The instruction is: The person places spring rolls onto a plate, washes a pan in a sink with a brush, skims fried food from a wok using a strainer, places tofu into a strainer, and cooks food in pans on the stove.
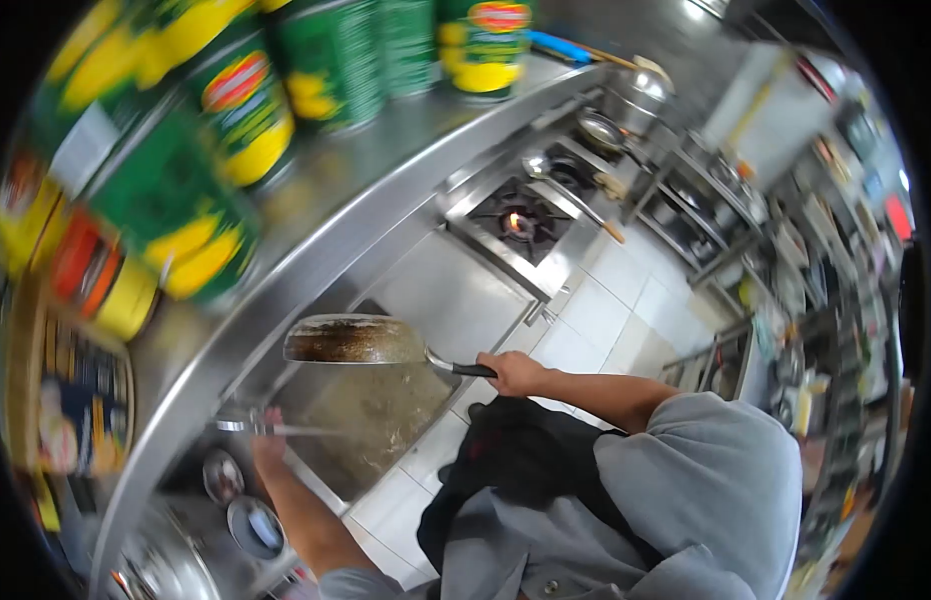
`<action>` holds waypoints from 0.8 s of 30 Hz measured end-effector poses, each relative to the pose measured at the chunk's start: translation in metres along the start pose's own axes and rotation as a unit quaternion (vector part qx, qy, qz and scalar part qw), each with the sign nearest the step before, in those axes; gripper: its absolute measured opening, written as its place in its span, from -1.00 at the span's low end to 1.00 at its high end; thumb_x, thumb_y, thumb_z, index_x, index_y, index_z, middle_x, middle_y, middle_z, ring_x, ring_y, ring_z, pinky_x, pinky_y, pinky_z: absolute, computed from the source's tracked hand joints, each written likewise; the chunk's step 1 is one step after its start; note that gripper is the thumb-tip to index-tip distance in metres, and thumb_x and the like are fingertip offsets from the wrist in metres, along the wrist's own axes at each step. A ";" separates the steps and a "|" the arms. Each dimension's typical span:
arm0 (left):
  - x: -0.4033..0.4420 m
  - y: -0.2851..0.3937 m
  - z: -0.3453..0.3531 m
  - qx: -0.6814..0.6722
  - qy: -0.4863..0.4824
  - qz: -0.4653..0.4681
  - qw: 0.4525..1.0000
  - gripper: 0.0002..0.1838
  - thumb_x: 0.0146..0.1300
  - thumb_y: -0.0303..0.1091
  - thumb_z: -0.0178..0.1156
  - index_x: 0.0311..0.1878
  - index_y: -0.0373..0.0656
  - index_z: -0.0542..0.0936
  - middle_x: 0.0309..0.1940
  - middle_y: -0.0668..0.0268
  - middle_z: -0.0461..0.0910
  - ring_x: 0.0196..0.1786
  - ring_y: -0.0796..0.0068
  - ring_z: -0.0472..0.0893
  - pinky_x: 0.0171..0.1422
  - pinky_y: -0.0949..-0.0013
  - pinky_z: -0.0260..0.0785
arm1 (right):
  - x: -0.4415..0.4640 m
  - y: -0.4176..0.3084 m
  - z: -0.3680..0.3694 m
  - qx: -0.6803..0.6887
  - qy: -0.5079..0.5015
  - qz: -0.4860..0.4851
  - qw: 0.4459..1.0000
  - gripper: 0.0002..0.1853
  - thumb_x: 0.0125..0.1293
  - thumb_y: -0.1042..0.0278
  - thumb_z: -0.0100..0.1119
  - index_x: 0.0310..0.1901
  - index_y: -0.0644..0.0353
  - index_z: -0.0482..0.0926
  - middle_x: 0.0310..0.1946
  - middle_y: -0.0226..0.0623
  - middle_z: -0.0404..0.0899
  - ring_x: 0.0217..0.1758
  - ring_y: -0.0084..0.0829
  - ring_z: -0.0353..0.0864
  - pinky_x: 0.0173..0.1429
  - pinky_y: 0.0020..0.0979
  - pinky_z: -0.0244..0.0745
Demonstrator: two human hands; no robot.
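My right hand (520, 374) is closed around the black handle of a frying pan (356, 342). The pan is tipped on its side above the flat steel surface, and its outer wall shows brown burnt stains. Lower left, my left hand (270, 436) reaches to the counter's edge, its fingers blurred and seemingly closed around a shiny metal piece (233, 425). A pale streak runs rightward from that hand; whether it is a utensil or water I cannot tell. Below the pan lies a wet, stained metal basin or plate (371, 410).
A gas burner (521, 222) burns with an orange flame. A wooden-handled ladle (576, 200) lies across the stove. Large green cans (248, 110) line the steel shelf (356, 185). Metal containers (254, 527) stand at lower left; racks (686, 215) are at right.
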State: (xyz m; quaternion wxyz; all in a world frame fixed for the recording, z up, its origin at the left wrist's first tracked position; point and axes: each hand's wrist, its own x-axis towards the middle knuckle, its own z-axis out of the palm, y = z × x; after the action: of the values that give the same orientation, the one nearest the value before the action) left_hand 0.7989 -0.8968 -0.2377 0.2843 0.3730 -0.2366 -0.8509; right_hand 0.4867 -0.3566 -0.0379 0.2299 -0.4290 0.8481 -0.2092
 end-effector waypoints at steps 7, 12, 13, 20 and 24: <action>0.010 0.059 0.056 -0.061 0.065 -0.077 0.993 -0.60 0.37 -0.21 -0.05 0.15 -0.24 0.46 0.02 0.08 0.60 -0.10 0.29 0.61 -0.05 0.24 0.57 | -0.041 0.072 -0.011 0.266 0.118 -0.012 0.956 -0.74 0.21 0.38 0.26 -0.14 0.19 0.40 -0.64 -0.36 0.38 -0.56 -0.28 0.49 -0.44 -0.23 0.37; -0.034 -0.008 0.052 0.165 0.124 0.198 0.958 -0.72 0.32 -0.21 0.10 -0.06 -0.21 0.56 -0.18 0.22 0.66 -0.24 0.49 0.62 -0.41 0.52 0.44 | -0.023 0.153 -0.071 0.522 0.098 0.183 0.827 -0.77 0.22 0.42 0.23 -0.17 0.15 0.37 -0.65 -0.44 0.34 -0.80 -0.61 0.25 -0.74 -0.46 0.16; -0.057 -0.017 0.052 0.361 0.116 0.144 0.914 -0.79 0.32 -0.24 0.10 -0.20 -0.17 0.59 -0.35 0.31 0.62 -0.42 0.54 0.58 -0.53 0.48 0.34 | -0.014 0.177 -0.081 0.564 0.102 0.181 0.799 -0.75 0.21 0.47 0.25 -0.18 0.15 0.35 -0.72 -0.50 0.27 -0.81 -0.63 0.23 -0.75 -0.50 0.06; -0.250 -0.314 0.145 0.420 0.035 0.168 0.891 -0.75 0.36 -0.22 0.02 -0.10 -0.17 0.55 -0.46 0.27 0.54 -0.32 0.41 0.56 -0.14 0.41 0.43 | 0.029 0.356 -0.105 0.659 0.075 0.219 0.716 -0.71 0.13 0.53 0.26 -0.22 0.09 0.33 -0.64 -0.48 0.32 -0.78 -0.65 0.18 -0.74 -0.52 0.07; -0.293 -0.457 0.218 0.573 -0.044 -0.162 0.802 -0.70 0.35 -0.24 0.03 0.02 -0.18 0.56 -0.37 0.21 0.62 -0.24 0.37 0.62 -0.04 0.36 0.50 | 0.037 0.425 -0.105 0.706 0.021 0.219 0.673 -0.72 0.13 0.55 0.26 -0.22 0.05 0.34 -0.63 -0.46 0.34 -0.74 -0.66 0.22 -0.73 -0.52 0.10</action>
State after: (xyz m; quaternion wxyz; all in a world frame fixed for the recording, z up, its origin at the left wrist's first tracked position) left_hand 0.6554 -0.3294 -0.2393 -0.1336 0.4627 -0.6295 -0.6098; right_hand 0.1393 -0.1390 -0.1951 0.4854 0.0644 0.5217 -0.6986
